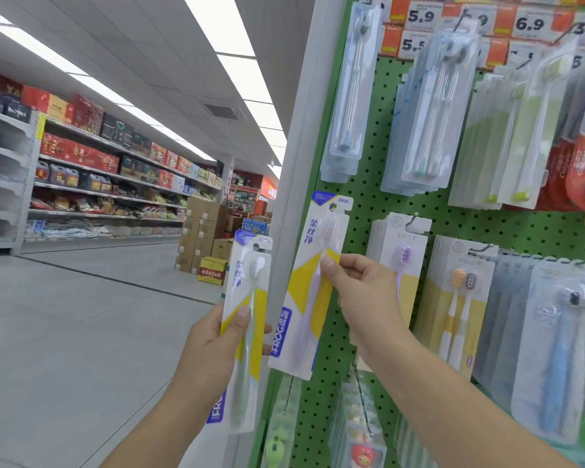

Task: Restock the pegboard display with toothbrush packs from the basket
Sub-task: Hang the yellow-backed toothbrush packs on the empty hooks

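My right hand [362,292] pinches a white and yellow toothbrush pack with a pale purple brush [309,298], held upright against the left edge of the green pegboard [379,204]. The pack's hang hole sits at its top, level with the lower row of hooks. My left hand [217,336] grips a second pack of the same kind with a pale green brush [247,319], lower and to the left, in front of the white end post [304,136]. The basket is out of view.
Hooks on the pegboard carry stacks of clear and yellow toothbrush packs [453,298], with price tags [423,18] along the top. A shop aisle runs to the left, with stocked shelves [98,184] and stacked cardboard boxes [200,238] on the floor.
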